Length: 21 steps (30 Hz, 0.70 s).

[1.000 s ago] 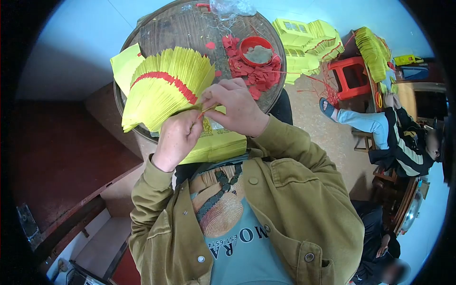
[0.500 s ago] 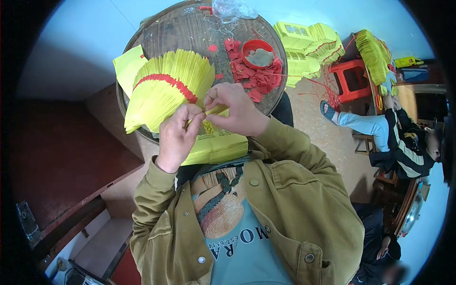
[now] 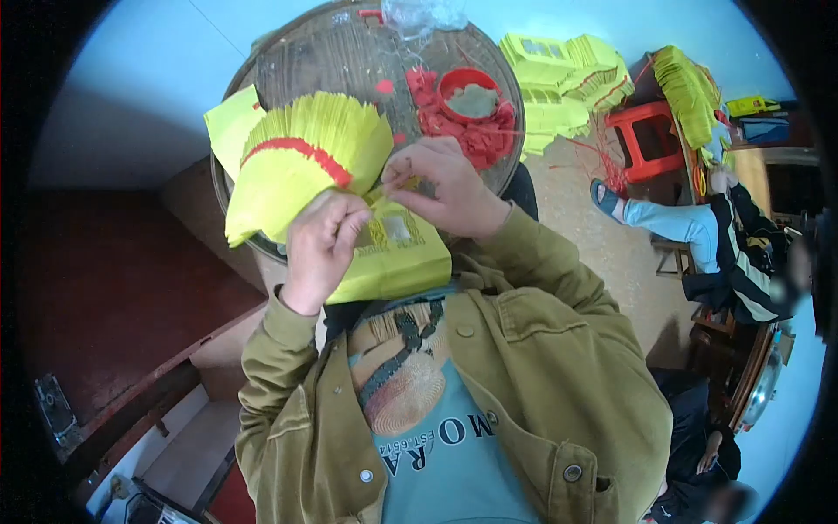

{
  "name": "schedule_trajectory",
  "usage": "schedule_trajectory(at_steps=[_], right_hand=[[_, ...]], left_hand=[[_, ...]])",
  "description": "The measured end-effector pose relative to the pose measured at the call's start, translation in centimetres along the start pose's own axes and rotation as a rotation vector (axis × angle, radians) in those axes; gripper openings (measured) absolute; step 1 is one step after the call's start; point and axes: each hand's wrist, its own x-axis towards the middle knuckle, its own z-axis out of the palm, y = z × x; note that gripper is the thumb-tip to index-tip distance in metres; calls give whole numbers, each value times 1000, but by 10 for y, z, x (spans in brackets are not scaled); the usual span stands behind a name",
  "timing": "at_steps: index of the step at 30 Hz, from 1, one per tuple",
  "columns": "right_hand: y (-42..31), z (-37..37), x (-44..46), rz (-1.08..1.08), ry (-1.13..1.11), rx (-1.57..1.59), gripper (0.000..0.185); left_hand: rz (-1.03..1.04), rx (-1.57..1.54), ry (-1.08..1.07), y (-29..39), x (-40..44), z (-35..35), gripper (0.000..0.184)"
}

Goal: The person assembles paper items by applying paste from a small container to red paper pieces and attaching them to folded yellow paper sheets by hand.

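Observation:
Over a stack of printed yellow paper pieces [image 3: 393, 262] at my lap, my two hands work close together. My left hand [image 3: 327, 240] is curled with thumb against fingers; whatever it pinches is too small to make out. Just right of it, my right hand [image 3: 445, 188] has its fingertips bent together, and what lies in them is also unclear. Beside my left hand, a fanned stack of yellow paper [image 3: 301, 175] with a band of red tabs [image 3: 301, 148] rests on the round wooden table [image 3: 297, 61].
A red bowl [image 3: 471, 94] with greyish contents stands among red paper pieces [image 3: 480, 144]. Clear plastic [image 3: 423, 16] lies at the table's far edge. More yellow stacks [image 3: 541, 83], a red stool [image 3: 644, 144] and a seated person [image 3: 733, 236] are to the right.
My hands have drawn slightly apart from where their fingertips met. The view has shifted a little.

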Motion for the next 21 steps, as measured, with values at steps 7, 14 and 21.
schedule_trajectory(at_steps=[7,14,21], right_hand=[[14,-1,-1,-31,49,0,16],[-3,-3,10,-155,290,-237,17],[-19,25,-42,-97,-236,-97,26]], left_hand=[[-117,-8,-30,11,2,-14,15],[78,17,-499,27,-19,-20,31],[57,89,-308,8,-7,-20,32]])
